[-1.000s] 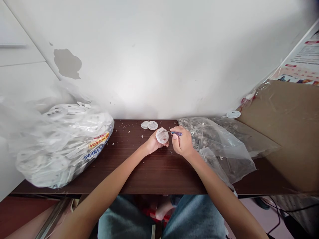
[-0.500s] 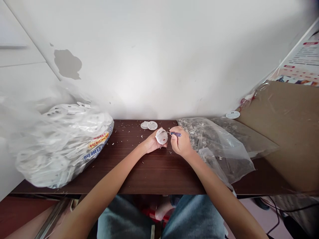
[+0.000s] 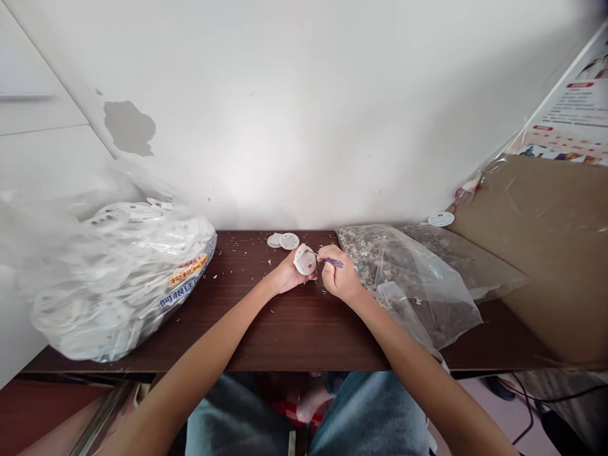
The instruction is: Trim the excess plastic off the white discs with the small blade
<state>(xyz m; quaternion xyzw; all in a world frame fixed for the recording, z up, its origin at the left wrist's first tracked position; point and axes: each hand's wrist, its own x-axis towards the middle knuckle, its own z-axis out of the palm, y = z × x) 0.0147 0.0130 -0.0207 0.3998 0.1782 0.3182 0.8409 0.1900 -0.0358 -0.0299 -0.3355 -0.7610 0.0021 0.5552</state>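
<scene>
In my left hand [image 3: 287, 276] I hold a round white plastic disc [image 3: 305, 262] with small holes in it, its flat face turned up towards me. My right hand [image 3: 338, 272] is closed around the purple handle of a slim tool [image 3: 333, 262] that looks like a small screwdriver. Its thin metal shaft reaches left to the disc's upper right part; whether the tip touches is too small to tell. Just beyond my left hand, two more white discs [image 3: 289, 240] overlap on the dark wooden table [image 3: 304, 342].
A large clear bag [image 3: 118, 285] full of white plastic parts stands at the left. Small white scraps lie scattered on the table. To the right are a clear bag [image 3: 427, 297] of small trimmings, a white round tag [image 3: 441, 219] and a brown cardboard box [image 3: 532, 253].
My right hand has tilted slightly, and the tool's handle now slopes down more to the right. The disc stays in my left hand, its face angled a little differently.
</scene>
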